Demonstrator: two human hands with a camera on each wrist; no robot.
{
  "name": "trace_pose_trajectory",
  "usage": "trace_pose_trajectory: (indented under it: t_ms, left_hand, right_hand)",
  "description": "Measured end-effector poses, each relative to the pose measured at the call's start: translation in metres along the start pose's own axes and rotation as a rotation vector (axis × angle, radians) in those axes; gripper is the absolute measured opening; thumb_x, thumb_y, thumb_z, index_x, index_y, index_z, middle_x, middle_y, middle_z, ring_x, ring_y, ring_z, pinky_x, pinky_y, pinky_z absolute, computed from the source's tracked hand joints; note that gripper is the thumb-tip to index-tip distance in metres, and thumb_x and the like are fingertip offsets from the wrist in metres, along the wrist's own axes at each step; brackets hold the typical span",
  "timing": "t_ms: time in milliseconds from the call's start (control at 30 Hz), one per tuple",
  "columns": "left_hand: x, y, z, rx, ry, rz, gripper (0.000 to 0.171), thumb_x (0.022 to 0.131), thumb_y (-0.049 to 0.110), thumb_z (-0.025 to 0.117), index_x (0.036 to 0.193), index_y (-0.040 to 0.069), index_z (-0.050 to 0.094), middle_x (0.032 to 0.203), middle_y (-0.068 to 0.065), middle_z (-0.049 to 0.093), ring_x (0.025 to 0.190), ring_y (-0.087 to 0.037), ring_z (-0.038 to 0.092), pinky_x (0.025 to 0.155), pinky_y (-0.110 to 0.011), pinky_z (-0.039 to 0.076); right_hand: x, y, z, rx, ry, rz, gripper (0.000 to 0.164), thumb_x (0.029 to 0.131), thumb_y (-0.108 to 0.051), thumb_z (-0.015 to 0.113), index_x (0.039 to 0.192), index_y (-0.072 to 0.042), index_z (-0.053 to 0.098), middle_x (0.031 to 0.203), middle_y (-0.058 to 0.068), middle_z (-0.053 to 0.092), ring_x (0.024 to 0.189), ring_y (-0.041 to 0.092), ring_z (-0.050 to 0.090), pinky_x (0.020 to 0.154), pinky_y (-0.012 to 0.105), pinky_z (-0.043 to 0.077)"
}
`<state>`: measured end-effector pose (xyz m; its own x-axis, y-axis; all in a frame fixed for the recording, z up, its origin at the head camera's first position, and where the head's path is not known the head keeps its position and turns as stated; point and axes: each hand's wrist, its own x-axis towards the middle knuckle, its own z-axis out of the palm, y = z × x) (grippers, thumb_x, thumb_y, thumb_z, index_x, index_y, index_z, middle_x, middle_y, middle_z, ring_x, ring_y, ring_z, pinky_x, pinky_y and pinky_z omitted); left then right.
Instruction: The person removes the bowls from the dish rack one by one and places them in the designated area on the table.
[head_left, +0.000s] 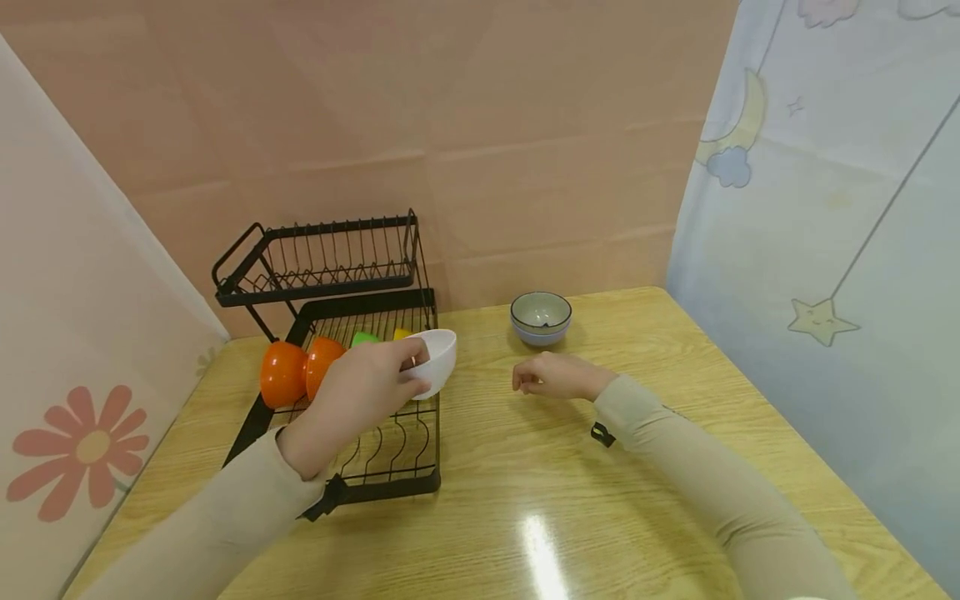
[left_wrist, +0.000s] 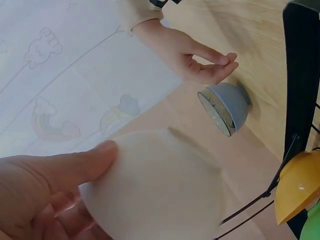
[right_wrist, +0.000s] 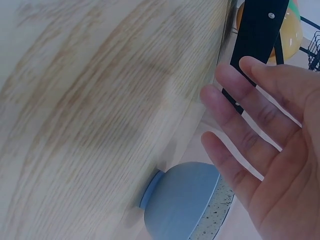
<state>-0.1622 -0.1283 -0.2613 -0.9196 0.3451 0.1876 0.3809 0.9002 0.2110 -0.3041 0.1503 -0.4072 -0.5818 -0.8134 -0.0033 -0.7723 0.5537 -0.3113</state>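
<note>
Above the right edge of the dish rack's lower tier, the left hand pinches the white bowl by its wall, thumb on the outside and fingers curled behind. The bowl is tilted and appears to be held off the wire. Over the table, to the right of that edge, the right hand holds nothing; its fingers are loosely bent, with gaps between them in its own wrist view.

Just beyond the right hand, near the table's back edge, the blue bowl stands upright, untouched, its speckled inside showing. Back on the lower tier, two orange bowls lean on their sides toward the left edge, and behind the white one sit a green bowl and a yellow bowl. The upper tier carries nothing that I can make out.

The step in hand looks like carrying the white bowl across the rack's right edge; whether inward or outward cannot be told. Either way, I judge that the move calls for a firm pinch, enough height to clear the side rail, and a levelled or turned wrist before letting go.
</note>
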Motion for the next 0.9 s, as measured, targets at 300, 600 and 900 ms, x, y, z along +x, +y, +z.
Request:
trace_pose_trajectory:
  t_ms: [300, 600, 900]
  left_hand:
    - [0.015, 0.007, 0.022, 0.188, 0.287, 0.358, 0.028, 0.072, 0.022, 0.08, 0.079, 0.019, 0.054, 0.071, 0.005, 0.063, 0.055, -0.011, 0.051, 0.044, -0.024, 0.042]
    - [0.026, -0.002, 0.046, 0.326, 0.391, 0.647, 0.017, 0.074, 0.013, 0.076, 0.082, 0.016, 0.062, 0.064, 0.005, 0.059, 0.056, -0.011, 0.052, 0.054, -0.022, 0.043]
    - [0.034, -0.013, 0.065, 0.308, 0.331, 0.675, 0.025, 0.068, 0.012, 0.079, 0.074, 0.016, 0.055, 0.061, 0.006, 0.056, 0.053, -0.009, 0.047, 0.054, -0.023, 0.041]
  right_hand:
    - [0.002, 0.0, 0.001, -0.004, 0.005, -0.003, 0.01, 0.091, -0.013, 0.057, 0.098, -0.011, 0.065, 0.086, -0.008, 0.065, 0.077, 0.004, 0.058, 0.072, 0.028, 0.049]
    - [0.0, -0.003, -0.003, -0.001, 0.015, -0.022, 0.01, 0.09, -0.009, 0.058, 0.096, -0.008, 0.065, 0.085, -0.004, 0.066, 0.075, 0.005, 0.058, 0.07, 0.027, 0.049]
    - [-0.001, -0.005, -0.003, -0.001, -0.008, -0.001, 0.01, 0.091, -0.01, 0.057, 0.097, -0.008, 0.065, 0.088, -0.002, 0.067, 0.077, 0.006, 0.059, 0.072, 0.029, 0.049]
